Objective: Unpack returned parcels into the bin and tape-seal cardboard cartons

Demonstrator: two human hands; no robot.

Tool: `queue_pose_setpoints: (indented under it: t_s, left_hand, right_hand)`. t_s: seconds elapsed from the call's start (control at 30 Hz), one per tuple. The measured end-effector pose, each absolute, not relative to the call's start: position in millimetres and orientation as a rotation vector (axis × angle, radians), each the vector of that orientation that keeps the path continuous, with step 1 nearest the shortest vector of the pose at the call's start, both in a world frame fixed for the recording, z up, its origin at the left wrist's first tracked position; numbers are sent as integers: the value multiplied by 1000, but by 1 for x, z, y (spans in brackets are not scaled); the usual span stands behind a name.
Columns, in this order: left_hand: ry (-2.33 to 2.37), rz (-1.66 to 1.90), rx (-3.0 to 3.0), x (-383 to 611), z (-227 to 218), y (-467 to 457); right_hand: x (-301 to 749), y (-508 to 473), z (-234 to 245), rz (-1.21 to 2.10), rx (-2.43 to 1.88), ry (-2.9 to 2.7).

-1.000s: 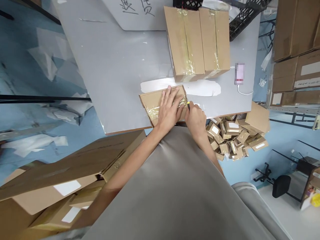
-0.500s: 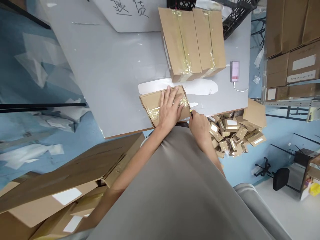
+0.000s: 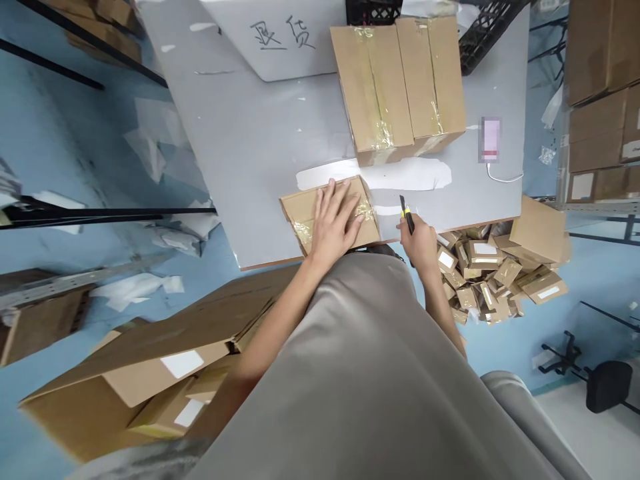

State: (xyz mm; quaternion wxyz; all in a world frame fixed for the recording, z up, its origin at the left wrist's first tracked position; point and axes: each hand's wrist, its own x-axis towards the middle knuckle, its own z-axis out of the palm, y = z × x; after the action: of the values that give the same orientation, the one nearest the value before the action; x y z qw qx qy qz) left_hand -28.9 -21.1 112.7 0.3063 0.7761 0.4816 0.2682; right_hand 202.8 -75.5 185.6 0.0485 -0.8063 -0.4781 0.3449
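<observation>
Box (image 3: pixel 301 212) seems light and stiff: your left hand (image 3: pixel 334 223) presses flat on top; right hand (image 3: pixel 423 241), three o'clock, grips knife (image 3: pixel 406 217).

Torso clad in a plain taupe-grey garment (image 3: pixel 360 373) of smooth fabric with a faint satin sheen, uniform in colour across the whole visible front. Forearms (image 3: pixel 280 313) bare from the garment's edge to the left hand (image 3: pixel 336 223) and right hand (image 3: pixel 423 241). At lower right, a rounded fold of paler grey cloth (image 3: pixel 520 420), lightly creased; body part beneath not discernible.
</observation>
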Motion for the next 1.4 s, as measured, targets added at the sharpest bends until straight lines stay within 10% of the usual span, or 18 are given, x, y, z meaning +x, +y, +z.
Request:
queue_pose_setpoints:
  t_s: [0.37, 0.63, 0.9, 1.4]
  left_hand:
    - [1483, 902, 1828, -121, 121, -63]
    - [1518, 972, 1536, -129, 150, -80]
    - [1363, 1000, 1186, -107, 66, -65]
    - [1074, 730, 1360, -143, 36, -47]
  right_hand:
    - [189, -14, 5, 1488, -1922, -863]
    - [203, -38, 73, 1147, -2068, -1266]
    - [217, -44, 150, 642, -2515, -1648]
    - [116, -35, 202, 863, -2114, -2602]
